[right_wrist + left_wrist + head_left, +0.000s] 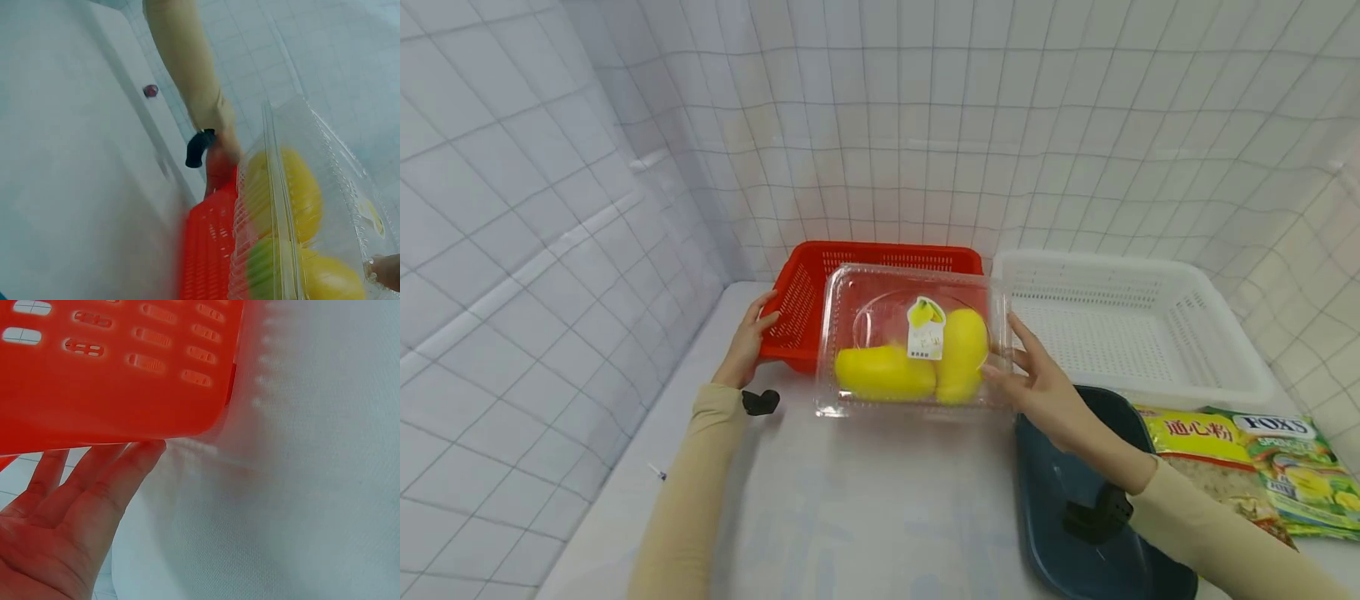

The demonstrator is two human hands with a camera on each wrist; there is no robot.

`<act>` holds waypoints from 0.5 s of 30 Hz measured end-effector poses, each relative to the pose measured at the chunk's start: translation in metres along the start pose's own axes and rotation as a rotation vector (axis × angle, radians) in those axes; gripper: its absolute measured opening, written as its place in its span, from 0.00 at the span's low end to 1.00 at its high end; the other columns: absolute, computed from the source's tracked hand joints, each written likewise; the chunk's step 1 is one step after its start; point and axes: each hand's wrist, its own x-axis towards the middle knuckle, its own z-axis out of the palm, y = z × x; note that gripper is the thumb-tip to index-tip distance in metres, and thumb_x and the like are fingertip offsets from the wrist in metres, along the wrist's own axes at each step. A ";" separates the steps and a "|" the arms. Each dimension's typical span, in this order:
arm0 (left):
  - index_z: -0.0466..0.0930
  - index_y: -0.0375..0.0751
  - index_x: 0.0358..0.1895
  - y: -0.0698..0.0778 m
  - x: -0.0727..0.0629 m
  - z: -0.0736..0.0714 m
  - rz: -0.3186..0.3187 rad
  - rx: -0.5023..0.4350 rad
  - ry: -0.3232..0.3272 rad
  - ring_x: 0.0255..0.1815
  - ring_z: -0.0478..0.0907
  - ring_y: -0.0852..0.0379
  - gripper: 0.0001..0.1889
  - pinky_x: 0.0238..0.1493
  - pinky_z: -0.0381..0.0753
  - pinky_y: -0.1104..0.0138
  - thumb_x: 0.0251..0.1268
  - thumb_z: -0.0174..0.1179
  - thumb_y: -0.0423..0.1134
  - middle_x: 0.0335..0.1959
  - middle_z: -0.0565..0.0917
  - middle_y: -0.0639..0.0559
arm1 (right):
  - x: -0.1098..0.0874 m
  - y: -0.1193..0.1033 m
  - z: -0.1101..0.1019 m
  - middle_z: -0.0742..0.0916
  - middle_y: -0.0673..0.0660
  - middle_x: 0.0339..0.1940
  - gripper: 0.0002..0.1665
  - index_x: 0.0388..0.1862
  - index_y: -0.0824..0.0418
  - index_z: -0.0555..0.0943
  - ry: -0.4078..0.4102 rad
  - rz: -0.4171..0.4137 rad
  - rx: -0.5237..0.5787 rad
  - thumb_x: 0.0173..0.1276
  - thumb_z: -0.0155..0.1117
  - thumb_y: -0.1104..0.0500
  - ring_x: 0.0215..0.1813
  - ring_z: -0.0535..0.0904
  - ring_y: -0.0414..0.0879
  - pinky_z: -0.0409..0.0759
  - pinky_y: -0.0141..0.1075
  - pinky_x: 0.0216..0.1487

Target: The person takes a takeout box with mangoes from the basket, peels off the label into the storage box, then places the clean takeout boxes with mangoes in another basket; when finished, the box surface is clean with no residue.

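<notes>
A clear plastic fruit box (880,325) holds yellow mangoes (887,372) and bears a fruit label on its lid. My right hand (1045,387) grips its right edge, and the box overlaps the front of a red slotted basket (793,304). In the right wrist view the mangoes (300,194) show through the clear wall, one partly green, with a fingertip at the lid. My left hand (747,342) touches the basket's left side. Its fingers look nearly straight against the basket (125,394) in the left wrist view, some passing behind the edge; the thumb is hidden there.
A white slotted basket (1097,333) stands right of the red one. A dark blue tray (1060,508) lies below my right forearm. Two food packets, one yellow-topped (1206,437) and one green (1307,475), lie at the right. White grid-patterned sheets (910,125) hang behind.
</notes>
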 end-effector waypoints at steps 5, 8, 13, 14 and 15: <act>0.46 0.51 0.76 0.003 -0.001 0.001 -0.002 -0.015 -0.007 0.48 0.70 0.44 0.28 0.31 0.81 0.69 0.77 0.40 0.39 0.68 0.54 0.42 | -0.036 0.008 0.000 0.62 0.68 0.71 0.49 0.77 0.41 0.40 -0.022 -0.008 0.008 0.71 0.59 0.58 0.58 0.76 0.58 0.80 0.42 0.47; 0.47 0.54 0.76 -0.002 0.004 -0.003 -0.002 -0.025 -0.009 0.52 0.68 0.41 0.27 0.31 0.81 0.68 0.77 0.40 0.40 0.70 0.52 0.43 | -0.051 0.013 0.001 0.61 0.68 0.72 0.49 0.78 0.43 0.40 -0.038 0.012 0.027 0.70 0.59 0.59 0.58 0.76 0.56 0.81 0.43 0.45; 0.48 0.59 0.75 -0.013 0.011 -0.007 -0.001 -0.009 0.001 0.54 0.67 0.40 0.27 0.32 0.81 0.68 0.77 0.41 0.44 0.71 0.52 0.46 | -0.069 0.022 0.004 0.60 0.69 0.72 0.50 0.78 0.48 0.39 -0.068 0.062 0.058 0.70 0.60 0.61 0.57 0.77 0.54 0.81 0.44 0.44; 0.48 0.59 0.75 -0.014 0.011 -0.007 0.002 -0.003 0.002 0.54 0.67 0.40 0.27 0.33 0.81 0.68 0.77 0.41 0.44 0.71 0.52 0.46 | -0.072 0.024 0.004 0.60 0.69 0.72 0.50 0.78 0.49 0.39 -0.075 0.070 0.071 0.70 0.60 0.61 0.57 0.77 0.54 0.81 0.44 0.44; 0.48 0.59 0.75 -0.015 0.012 -0.007 0.004 0.003 0.003 0.55 0.67 0.39 0.27 0.33 0.81 0.68 0.77 0.41 0.45 0.71 0.52 0.46 | -0.074 0.026 0.005 0.59 0.70 0.72 0.50 0.78 0.50 0.39 -0.081 0.080 0.082 0.70 0.59 0.62 0.57 0.77 0.54 0.81 0.44 0.44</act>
